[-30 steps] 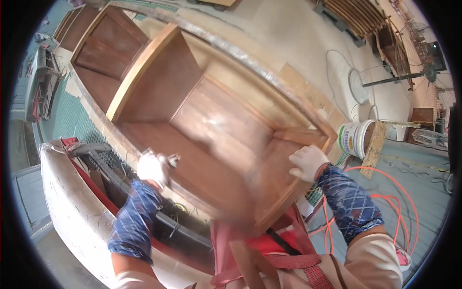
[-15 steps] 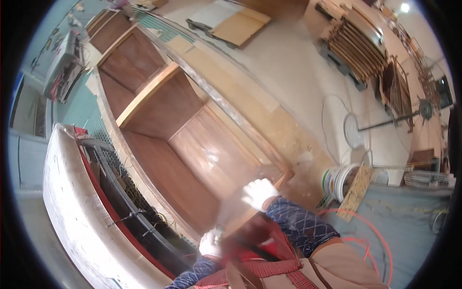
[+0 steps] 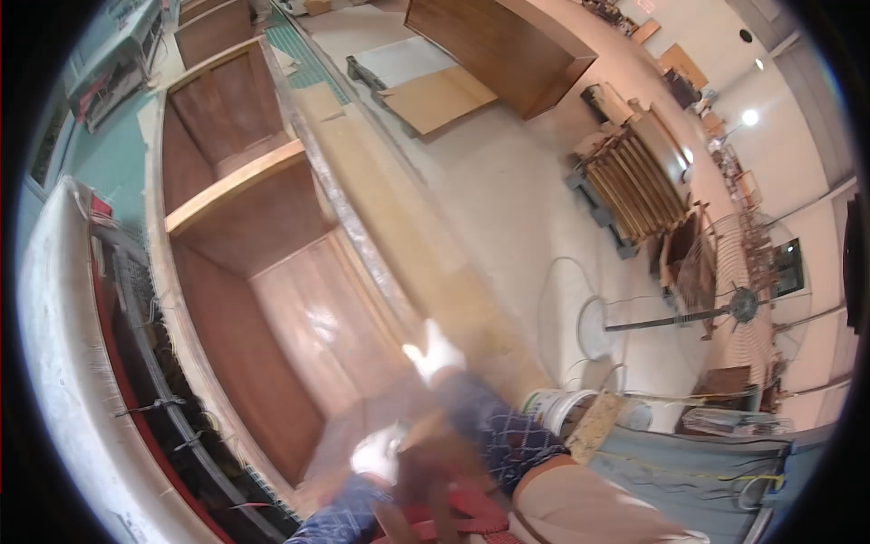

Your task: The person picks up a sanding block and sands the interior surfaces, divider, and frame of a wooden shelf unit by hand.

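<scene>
A long open reddish-brown wooden cabinet lies in front of me, split into compartments by a pale-edged divider. My right hand, in a white glove, rests at the cabinet's right rim near its close end, thumb and fingers apart. My left hand, also gloved in white, is lower and to the left, at the near end panel. Its fingers look curled round something small and greyish that blur hides. Patterned blue sleeves cover both forearms.
Close on the left runs a white padded-looking edge beside dark rails and cables. To the right stand a white bucket with a board, a large fan and stacked wooden panels. A brown cabinet sits farther off.
The view has swung to the right, so the cabinet appears farther left. My right hand has moved from the near end panel to the right rim. My left hand remains near the end panel.
</scene>
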Available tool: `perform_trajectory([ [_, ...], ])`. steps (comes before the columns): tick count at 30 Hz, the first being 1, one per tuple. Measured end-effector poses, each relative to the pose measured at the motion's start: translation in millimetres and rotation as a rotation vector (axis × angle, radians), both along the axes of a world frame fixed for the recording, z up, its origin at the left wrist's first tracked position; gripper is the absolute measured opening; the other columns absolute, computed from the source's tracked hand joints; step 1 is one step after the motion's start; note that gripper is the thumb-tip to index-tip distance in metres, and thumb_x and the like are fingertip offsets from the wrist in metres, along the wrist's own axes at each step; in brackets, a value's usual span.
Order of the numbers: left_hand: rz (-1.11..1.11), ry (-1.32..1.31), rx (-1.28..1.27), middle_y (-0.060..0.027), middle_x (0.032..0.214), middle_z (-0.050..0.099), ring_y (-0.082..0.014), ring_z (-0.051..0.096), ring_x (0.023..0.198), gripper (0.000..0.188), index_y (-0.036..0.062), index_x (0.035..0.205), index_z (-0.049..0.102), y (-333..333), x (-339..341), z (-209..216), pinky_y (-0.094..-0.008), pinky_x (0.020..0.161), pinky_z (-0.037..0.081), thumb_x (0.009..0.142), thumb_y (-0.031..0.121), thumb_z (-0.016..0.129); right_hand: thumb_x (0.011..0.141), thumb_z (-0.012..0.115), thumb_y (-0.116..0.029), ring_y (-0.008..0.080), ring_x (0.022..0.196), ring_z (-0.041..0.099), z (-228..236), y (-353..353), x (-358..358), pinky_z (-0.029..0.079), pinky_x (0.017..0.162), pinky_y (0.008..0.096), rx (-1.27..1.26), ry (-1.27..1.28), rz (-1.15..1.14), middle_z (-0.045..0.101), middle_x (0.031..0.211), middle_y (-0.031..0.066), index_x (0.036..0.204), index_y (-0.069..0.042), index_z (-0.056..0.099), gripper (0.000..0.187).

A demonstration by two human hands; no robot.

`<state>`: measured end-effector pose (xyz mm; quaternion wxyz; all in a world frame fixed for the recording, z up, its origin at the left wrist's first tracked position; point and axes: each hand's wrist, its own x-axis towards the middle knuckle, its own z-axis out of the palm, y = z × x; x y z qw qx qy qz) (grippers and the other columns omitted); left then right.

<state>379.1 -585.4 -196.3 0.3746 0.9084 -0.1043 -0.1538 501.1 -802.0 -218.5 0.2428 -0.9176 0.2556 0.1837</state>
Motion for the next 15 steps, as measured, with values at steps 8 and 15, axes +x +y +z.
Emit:
perform_trajectory([
  [8,0.178,0.188,0.227,-0.0210,0.078,0.064,-0.0414,0.061,0.076,0.014,0.0042,0.088,0.059,-15,10,-12,-0.0523,0.071,0.046,0.087,0.018,0.058,0.089,0.054,-0.059,0.0369,0.108,0.061,13,-7,4,0.049,0.092,0.0443,-0.016,0.010,-0.009,0.057,0.131,0.0198,0.144,-0.011,0.038,0.075],
  [15,0.435,0.371,0.435,-0.0222,0.078,0.064,-0.0426,0.062,0.077,0.017,0.0032,0.089,0.053,-33,21,-14,-0.0533,0.071,0.047,0.091,0.020,0.054,0.088,0.058,-0.058,0.0395,0.097,0.064,14,-7,3,0.051,0.084,0.0461,-0.019,-0.082,0.042,0.063,0.117,0.0227,0.137,-0.009,0.046,0.070],
])
